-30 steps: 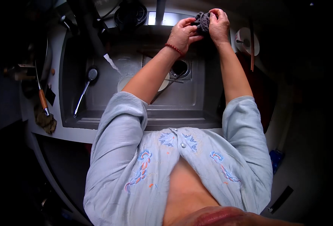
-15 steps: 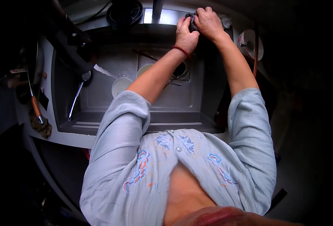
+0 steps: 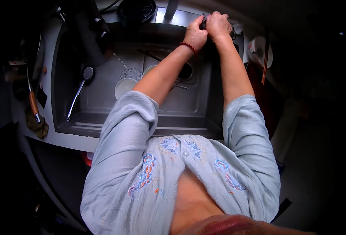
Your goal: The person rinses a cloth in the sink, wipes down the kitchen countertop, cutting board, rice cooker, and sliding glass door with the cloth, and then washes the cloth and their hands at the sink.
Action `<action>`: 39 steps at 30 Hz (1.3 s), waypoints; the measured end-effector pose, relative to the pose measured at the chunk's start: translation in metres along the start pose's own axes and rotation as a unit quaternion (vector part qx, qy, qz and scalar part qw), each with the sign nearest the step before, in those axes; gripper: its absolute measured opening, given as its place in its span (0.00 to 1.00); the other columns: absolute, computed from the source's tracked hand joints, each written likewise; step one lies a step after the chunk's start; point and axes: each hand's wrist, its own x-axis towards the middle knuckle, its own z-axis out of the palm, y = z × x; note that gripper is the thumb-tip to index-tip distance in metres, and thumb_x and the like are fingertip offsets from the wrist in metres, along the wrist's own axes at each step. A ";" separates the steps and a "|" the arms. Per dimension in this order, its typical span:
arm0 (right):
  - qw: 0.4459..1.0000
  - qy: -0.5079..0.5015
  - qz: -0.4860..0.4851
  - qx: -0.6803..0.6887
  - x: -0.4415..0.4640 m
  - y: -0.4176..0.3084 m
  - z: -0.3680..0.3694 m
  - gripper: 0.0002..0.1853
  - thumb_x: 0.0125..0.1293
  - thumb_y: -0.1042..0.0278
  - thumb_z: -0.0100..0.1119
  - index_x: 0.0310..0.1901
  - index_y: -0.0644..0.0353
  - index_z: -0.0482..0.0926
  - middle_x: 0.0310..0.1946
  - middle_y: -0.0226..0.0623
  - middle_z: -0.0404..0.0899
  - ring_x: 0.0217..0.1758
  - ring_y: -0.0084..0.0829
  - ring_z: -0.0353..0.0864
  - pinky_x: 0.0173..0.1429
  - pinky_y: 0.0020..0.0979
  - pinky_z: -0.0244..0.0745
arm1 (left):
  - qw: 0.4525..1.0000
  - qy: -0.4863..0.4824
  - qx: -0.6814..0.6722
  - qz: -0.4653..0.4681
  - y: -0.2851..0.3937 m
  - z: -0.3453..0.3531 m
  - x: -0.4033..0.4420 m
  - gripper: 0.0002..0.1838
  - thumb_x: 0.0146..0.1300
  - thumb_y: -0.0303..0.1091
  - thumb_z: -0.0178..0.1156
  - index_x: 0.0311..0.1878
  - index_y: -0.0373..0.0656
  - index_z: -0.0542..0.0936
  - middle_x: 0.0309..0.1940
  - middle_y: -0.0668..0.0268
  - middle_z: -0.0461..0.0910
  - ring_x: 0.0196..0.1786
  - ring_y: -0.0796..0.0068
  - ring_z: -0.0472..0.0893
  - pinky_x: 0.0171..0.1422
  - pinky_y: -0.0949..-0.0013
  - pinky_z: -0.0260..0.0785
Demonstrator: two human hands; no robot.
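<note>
At the back right corner of the sink (image 3: 141, 121), my left hand (image 3: 196, 33) and my right hand (image 3: 218, 26) are side by side, both closed round a dark cloth (image 3: 203, 22). Most of the cloth is hidden by my fingers. A red bead bracelet (image 3: 189, 47) circles my left wrist. Below my left forearm a pale bowl (image 3: 124, 87) lies in the sink, with a second bowl (image 3: 148, 71) partly hidden behind the arm. Beside my left forearm is the round drain (image 3: 186, 72).
Water (image 3: 120, 60) runs into the sink from a dark faucet (image 3: 88, 43). A ladle (image 3: 77, 94) leans at the sink's left. To the right stands a white bowl (image 3: 260, 51) with chopsticks (image 3: 265, 64) across it. A wooden-handled utensil (image 3: 34, 103) and a crumpled rag (image 3: 38, 126) are at the left.
My hands have come closer together round the cloth, which is now more covered. The stream from the faucet has turned from a smooth ribbon into broken drops.
</note>
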 end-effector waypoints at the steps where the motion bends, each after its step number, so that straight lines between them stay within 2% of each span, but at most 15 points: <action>1: 1.000 -0.019 0.016 0.003 0.003 -0.001 -0.002 0.19 0.63 0.58 0.48 0.48 0.64 0.75 0.49 0.54 0.70 0.50 0.53 0.75 0.53 0.45 0.71 | 0.999 -0.006 -0.022 -0.024 0.003 -0.001 -0.001 0.29 0.48 0.21 0.52 0.58 0.29 0.68 0.49 0.53 0.77 0.51 0.71 0.76 0.56 0.72 0.66; 4: 1.000 0.003 -0.009 -0.028 -0.014 -0.010 -0.021 0.16 0.62 0.63 0.50 0.47 0.63 0.75 0.46 0.53 0.71 0.48 0.52 0.76 0.52 0.45 0.71 | 0.998 -0.006 0.010 -0.064 0.026 -0.012 -0.014 0.28 0.49 0.21 0.52 0.58 0.29 0.68 0.48 0.52 0.77 0.49 0.71 0.77 0.54 0.71 0.68; 5: 1.000 0.001 -0.013 -0.027 -0.018 -0.014 -0.019 0.16 0.62 0.63 0.50 0.47 0.63 0.75 0.46 0.53 0.71 0.48 0.52 0.76 0.52 0.45 0.71 | 0.998 0.032 0.042 -0.027 0.039 -0.017 -0.022 0.26 0.49 0.20 0.52 0.56 0.30 0.70 0.48 0.50 0.77 0.49 0.65 0.78 0.54 0.68 0.69; 6: 0.987 0.097 -0.116 0.055 -0.023 -0.018 -0.016 0.14 0.60 0.65 0.53 0.46 0.61 0.75 0.44 0.52 0.71 0.45 0.51 0.76 0.50 0.45 0.72 | 0.998 0.034 0.045 -0.030 0.041 -0.021 -0.024 0.26 0.49 0.20 0.52 0.56 0.30 0.70 0.48 0.50 0.77 0.49 0.65 0.78 0.54 0.68 0.69; 8: 0.905 0.257 -0.270 0.206 -0.022 -0.028 0.001 0.11 0.54 0.69 0.59 0.40 0.58 0.76 0.37 0.49 0.71 0.40 0.47 0.73 0.45 0.44 0.72 | 0.968 0.147 0.145 0.141 0.041 -0.035 -0.029 0.23 0.49 0.20 0.52 0.53 0.31 0.71 0.47 0.48 0.76 0.50 0.56 0.77 0.56 0.64 0.68; 10: 0.905 0.263 -0.269 0.197 -0.015 -0.043 0.022 0.10 0.55 0.69 0.58 0.38 0.59 0.77 0.38 0.48 0.71 0.43 0.47 0.72 0.46 0.42 0.71 | 0.949 0.171 0.199 0.174 0.032 -0.049 -0.022 0.22 0.48 0.19 0.51 0.50 0.32 0.73 0.46 0.48 0.76 0.50 0.50 0.75 0.57 0.60 0.67; 14: 0.946 0.202 -0.226 0.118 -0.027 -0.054 0.069 0.10 0.44 0.67 0.60 0.31 0.58 0.77 0.37 0.45 0.68 0.45 0.48 0.66 0.47 0.43 0.66 | 0.947 0.095 0.286 0.110 0.012 -0.076 -0.027 0.19 0.47 0.19 0.50 0.46 0.33 0.76 0.44 0.50 0.77 0.47 0.50 0.76 0.53 0.60 0.69; 18: 0.935 0.135 -0.309 0.113 -0.069 -0.057 0.054 0.08 0.48 0.70 0.58 0.33 0.56 0.79 0.39 0.45 0.69 0.46 0.47 0.66 0.47 0.41 0.66 | 0.955 0.031 0.292 -0.043 0.020 -0.108 -0.056 0.16 0.48 0.26 0.58 0.43 0.34 0.78 0.37 0.50 0.80 0.41 0.52 0.79 0.49 0.62 0.71; 21: 0.924 0.026 -0.190 0.330 -0.108 -0.050 0.033 0.08 0.50 0.70 0.60 0.34 0.59 0.80 0.33 0.46 0.74 0.40 0.44 0.74 0.46 0.40 0.71 | 0.977 -0.024 0.194 -0.091 0.038 -0.133 -0.075 0.14 0.48 0.26 0.60 0.40 0.33 0.78 0.30 0.62 0.80 0.33 0.77 0.78 0.41 0.75 0.70; 22: 0.900 0.018 -0.132 0.416 -0.125 -0.046 0.022 0.08 0.52 0.70 0.58 0.35 0.61 0.79 0.32 0.47 0.75 0.37 0.43 0.76 0.45 0.38 0.72 | 0.989 -0.059 0.079 -0.109 0.047 -0.138 -0.082 0.12 0.51 0.23 0.58 0.41 0.33 0.77 0.32 0.66 0.80 0.35 0.79 0.77 0.41 0.77 0.69; 23: 0.856 -0.041 -0.076 0.510 -0.134 -0.035 0.035 0.09 0.58 0.69 0.56 0.39 0.64 0.76 0.32 0.35 0.76 0.37 0.24 0.75 0.42 0.25 0.71 | 0.986 -0.091 -0.019 -0.139 0.049 -0.142 -0.088 0.13 0.54 0.22 0.56 0.44 0.35 0.76 0.36 0.67 0.79 0.38 0.79 0.77 0.44 0.77 0.70; 24: 0.810 -0.106 -0.023 0.576 -0.154 -0.029 0.014 0.10 0.61 0.69 0.54 0.41 0.65 0.74 0.33 0.32 0.75 0.36 0.19 0.72 0.42 0.23 0.70 | 0.970 -0.116 -0.131 -0.168 0.053 -0.143 -0.095 0.13 0.57 0.21 0.55 0.47 0.37 0.74 0.39 0.65 0.78 0.39 0.78 0.78 0.46 0.75 0.72; 27: 0.770 -0.142 0.060 0.619 -0.206 -0.004 -0.004 0.08 0.60 0.69 0.55 0.39 0.63 0.73 0.31 0.32 0.74 0.36 0.20 0.71 0.41 0.23 0.69 | 0.889 -0.201 -0.262 -0.317 0.063 -0.139 -0.109 0.12 0.64 0.26 0.46 0.50 0.41 0.71 0.45 0.62 0.76 0.46 0.71 0.79 0.47 0.63 0.76; 33: 0.639 -0.004 0.197 0.744 -0.310 0.053 -0.028 0.07 0.59 0.72 0.57 0.38 0.61 0.72 0.30 0.26 0.71 0.34 0.15 0.68 0.42 0.19 0.66 | 0.816 -0.333 -0.279 -0.382 0.064 -0.085 -0.163 0.10 0.65 0.27 0.50 0.49 0.40 0.72 0.44 0.64 0.77 0.46 0.74 0.78 0.47 0.71 0.73; 39: 0.671 0.162 0.258 0.676 -0.405 0.110 -0.069 0.05 0.63 0.74 0.54 0.39 0.62 0.71 0.31 0.26 0.71 0.36 0.15 0.69 0.44 0.19 0.68 | 0.790 -0.470 -0.234 -0.316 0.115 -0.011 -0.222 0.12 0.65 0.27 0.52 0.51 0.36 0.72 0.44 0.65 0.78 0.44 0.77 0.77 0.51 0.75 0.69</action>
